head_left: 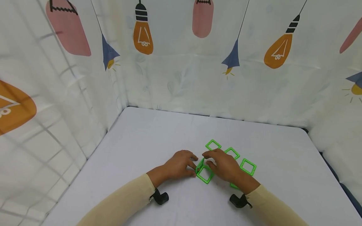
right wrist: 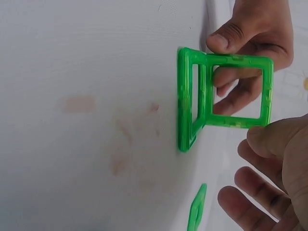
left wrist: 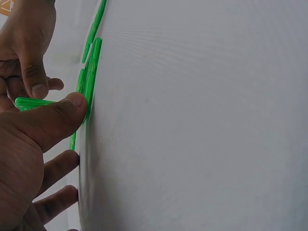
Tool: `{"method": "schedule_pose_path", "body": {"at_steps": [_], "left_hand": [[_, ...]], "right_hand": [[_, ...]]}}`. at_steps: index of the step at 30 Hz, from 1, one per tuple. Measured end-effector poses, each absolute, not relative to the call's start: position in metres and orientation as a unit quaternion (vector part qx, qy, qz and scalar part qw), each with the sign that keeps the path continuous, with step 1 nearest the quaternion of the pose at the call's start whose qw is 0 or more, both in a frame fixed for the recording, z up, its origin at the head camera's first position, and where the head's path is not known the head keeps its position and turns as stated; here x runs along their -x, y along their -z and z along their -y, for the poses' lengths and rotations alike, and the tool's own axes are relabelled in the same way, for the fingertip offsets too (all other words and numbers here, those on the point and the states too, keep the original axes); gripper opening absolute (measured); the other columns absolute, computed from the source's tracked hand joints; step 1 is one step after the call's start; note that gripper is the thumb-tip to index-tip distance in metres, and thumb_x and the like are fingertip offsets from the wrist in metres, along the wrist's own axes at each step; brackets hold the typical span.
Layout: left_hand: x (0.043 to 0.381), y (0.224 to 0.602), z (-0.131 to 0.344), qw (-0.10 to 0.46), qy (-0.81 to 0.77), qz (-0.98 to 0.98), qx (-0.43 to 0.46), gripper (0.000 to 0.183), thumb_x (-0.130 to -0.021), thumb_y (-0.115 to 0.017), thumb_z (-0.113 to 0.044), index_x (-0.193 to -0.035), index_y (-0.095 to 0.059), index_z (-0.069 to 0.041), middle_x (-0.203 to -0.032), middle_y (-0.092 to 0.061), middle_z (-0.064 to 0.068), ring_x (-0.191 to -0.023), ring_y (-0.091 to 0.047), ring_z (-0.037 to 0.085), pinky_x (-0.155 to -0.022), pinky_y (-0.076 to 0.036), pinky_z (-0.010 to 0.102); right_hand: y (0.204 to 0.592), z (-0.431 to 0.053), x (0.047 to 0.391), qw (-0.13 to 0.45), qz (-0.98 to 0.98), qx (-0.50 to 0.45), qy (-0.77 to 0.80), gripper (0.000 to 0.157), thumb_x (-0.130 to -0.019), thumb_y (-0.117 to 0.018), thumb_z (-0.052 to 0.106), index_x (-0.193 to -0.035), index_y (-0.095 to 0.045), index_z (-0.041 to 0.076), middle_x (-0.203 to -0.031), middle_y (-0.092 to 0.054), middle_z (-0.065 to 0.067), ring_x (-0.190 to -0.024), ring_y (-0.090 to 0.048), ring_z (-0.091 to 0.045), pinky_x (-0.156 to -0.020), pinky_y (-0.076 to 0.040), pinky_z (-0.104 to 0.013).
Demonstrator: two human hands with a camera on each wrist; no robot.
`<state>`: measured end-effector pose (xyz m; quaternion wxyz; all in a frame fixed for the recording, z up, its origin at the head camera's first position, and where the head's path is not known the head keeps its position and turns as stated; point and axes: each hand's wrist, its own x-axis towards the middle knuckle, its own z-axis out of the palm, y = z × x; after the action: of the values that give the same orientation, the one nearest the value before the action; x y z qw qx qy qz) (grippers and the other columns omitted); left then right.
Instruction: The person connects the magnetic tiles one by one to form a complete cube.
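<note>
A: Grip?
B: Left hand (head_left: 179, 164) spread; right hand (head_left: 225, 165), pinch indeterminable.
A: Edges?
B: Upright green square plastic frame (right wrist: 266, 94) between hands, meeting a flat green plastic frame (right wrist: 184, 98).
A: Room?
B: White tabletop (head_left: 118, 157), leftward.

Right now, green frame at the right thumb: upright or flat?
Upright: right wrist view shows the green frame standing up from the tabletop, edge against a flat frame.

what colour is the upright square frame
Green; the upright square frame shows best in the right wrist view.
</note>
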<state>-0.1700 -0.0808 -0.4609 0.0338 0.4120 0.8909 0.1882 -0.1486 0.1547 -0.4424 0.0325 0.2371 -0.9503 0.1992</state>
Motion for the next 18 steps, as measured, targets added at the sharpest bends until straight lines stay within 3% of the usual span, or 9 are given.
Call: {"method": "schedule_pose_path", "body": {"at_steps": [8,18], "left_hand": [[0.170,0.461,0.079,0.045,-0.185,-0.898,-0.396,0.021,-0.086,-0.084,-0.033,-0.103,-0.084,-0.021,-0.129,-0.066,-0.002,-0.127,-0.054,0.020,-0.111,-0.040,0.039],[0.170,0.460,0.078,0.051,-0.189,-0.902,-0.385,0.021,-0.086,-0.085,-0.033,-0.102,-0.084,-0.019,-0.130,-0.066,-0.001,-0.129,-0.054,0.021,-0.113,-0.039,0.040]], "right_hand": [[0.444,-0.176,0.141,0.030,0.955,-0.209,-0.207,0.033,-0.091,-0.080,0.018,-0.123,-0.072,0.018,-0.120,-0.068,0.004,-0.107,-0.065,-0.017,-0.080,-0.057,-0.035],[0.443,-0.197,0.135,0.027,0.962,-0.179,-0.204,0.037,-0.089,-0.082,0.022,-0.125,-0.071,0.016,-0.119,-0.068,0.003,-0.100,-0.067,-0.019,-0.076,-0.057,-0.035]]}}
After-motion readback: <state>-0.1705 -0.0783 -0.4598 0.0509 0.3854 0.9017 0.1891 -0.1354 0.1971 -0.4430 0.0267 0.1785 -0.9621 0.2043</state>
